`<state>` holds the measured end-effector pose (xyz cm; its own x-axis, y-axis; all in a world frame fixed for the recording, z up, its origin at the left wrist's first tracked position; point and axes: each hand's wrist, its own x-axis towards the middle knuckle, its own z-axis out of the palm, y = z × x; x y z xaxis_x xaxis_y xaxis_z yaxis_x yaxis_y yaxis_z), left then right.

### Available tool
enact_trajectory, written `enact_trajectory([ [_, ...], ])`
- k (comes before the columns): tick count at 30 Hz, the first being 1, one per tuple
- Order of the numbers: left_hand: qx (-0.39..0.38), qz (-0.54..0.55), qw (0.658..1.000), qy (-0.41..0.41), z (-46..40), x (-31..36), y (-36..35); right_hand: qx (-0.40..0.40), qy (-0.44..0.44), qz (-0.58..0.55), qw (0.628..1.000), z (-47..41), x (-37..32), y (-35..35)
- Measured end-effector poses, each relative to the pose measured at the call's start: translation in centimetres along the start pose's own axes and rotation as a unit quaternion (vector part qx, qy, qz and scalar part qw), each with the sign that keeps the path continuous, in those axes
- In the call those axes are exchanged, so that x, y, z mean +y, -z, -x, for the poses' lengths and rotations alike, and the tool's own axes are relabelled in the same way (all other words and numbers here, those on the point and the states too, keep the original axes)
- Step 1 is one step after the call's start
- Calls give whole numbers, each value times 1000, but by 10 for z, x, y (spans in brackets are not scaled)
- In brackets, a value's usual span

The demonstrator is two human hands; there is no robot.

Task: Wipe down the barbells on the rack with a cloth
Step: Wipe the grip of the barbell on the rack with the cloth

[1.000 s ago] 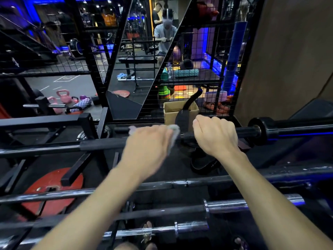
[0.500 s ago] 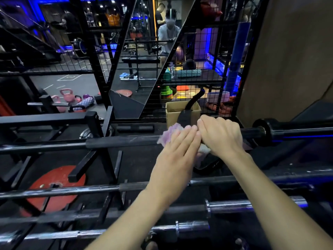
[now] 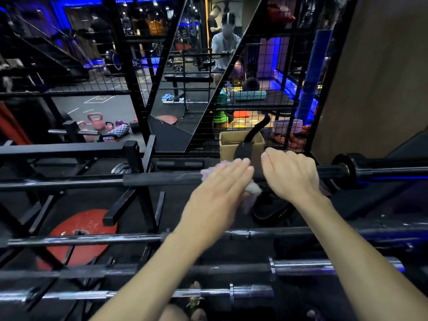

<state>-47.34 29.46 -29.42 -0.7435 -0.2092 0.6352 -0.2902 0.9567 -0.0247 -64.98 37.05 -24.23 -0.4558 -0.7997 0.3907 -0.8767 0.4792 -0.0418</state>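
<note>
The top black barbell (image 3: pixel 159 178) lies across the rack at mid-height. A pale lilac cloth (image 3: pixel 249 193) is draped over its shaft. My left hand (image 3: pixel 217 193) lies flat on the cloth with straight fingers, pressing it to the bar. Just to the right, my right hand (image 3: pixel 290 173) curls over the same bar and grips it, close to the black collar (image 3: pixel 347 171). Three more barbells lie lower on the rack: one (image 3: pixel 92 239) below my hands, one with a chrome sleeve (image 3: pixel 301 266), and the nearest (image 3: pixel 250 291).
A red weight plate (image 3: pixel 76 230) lies on the floor under the rack at left. A cardboard box (image 3: pixel 231 142) and a black strap stand behind the bar against a wire mesh cage. Pink kettlebells (image 3: pixel 93 120) sit far left. A mirror behind reflects a person.
My left hand slid the cloth rightward along the top bar until it reached my right hand; in the last half second it has barely shifted. My right hand kept its grip.
</note>
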Motion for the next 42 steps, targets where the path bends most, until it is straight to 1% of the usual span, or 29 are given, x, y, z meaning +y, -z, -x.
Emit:
enact_trajectory([
  [1,4,-13,1000,12,7,-13,6,5,-2,-2,1000,0,1,-2],
  [3,42,-33,995,79,17,-29,16,1,-1,-4,1000,0,1,-5],
  [5,69,-33,984,161,10,-19,14,1,0,-8,1000,0,0,-4],
  [6,67,-24,981,178,3,-6,7,1,1,-10,1000,-1,-2,-4],
  [7,55,-10,985,162,-3,9,0,1,3,-12,1000,-1,-2,-4],
  [9,26,-1,997,66,-7,27,-9,-4,3,-9,1000,-1,-2,-3],
  [10,10,-5,1000,25,-6,21,-6,-6,5,-9,1000,-1,-1,-3],
  [11,0,-10,1000,7,-4,8,0,-7,5,-9,1000,-1,0,-2],
  [12,-4,-18,1000,12,0,-7,8,-8,5,-7,1000,-1,1,-2],
  [13,5,-29,999,44,6,-22,16,-7,6,-4,1000,-1,2,-2],
  [15,34,-47,988,144,14,-38,29,-4,7,-5,1000,-1,2,-3],
  [16,42,-52,982,177,13,-35,29,-3,6,-8,1000,-1,1,-3],
  [17,53,-54,981,181,9,-27,23,-2,7,-13,1000,-1,0,-3],
  [18,59,-51,984,161,3,-16,14,0,9,-17,1000,-1,-1,-3],
  [21,39,-27,998,49,-9,8,-3,7,7,-13,1000,-1,0,-4],
  [23,21,-37,999,6,-1,-4,6,4,4,-9,1000,-2,2,-5],
  [24,16,-39,999,9,8,-14,13,3,3,-8,1000,-2,2,-5],
  [25,16,-42,998,31,18,-26,21,2,4,-8,1000,-2,3,-5],
  [28,44,-68,987,137,47,-53,43,6,3,-15,1000,0,3,-6],
  [31,57,-81,978,186,52,-58,50,9,2,-16,1000,0,0,-5],
  [33,56,-84,976,192,50,-53,47,9,3,-19,1000,0,-2,-5],
  [37,64,-99,979,165,41,-41,37,9,1,-18,1000,0,-2,-5],
  [42,67,-126,976,162,-16,8,5,1,-9,1,1000,-1,1,-7],
])
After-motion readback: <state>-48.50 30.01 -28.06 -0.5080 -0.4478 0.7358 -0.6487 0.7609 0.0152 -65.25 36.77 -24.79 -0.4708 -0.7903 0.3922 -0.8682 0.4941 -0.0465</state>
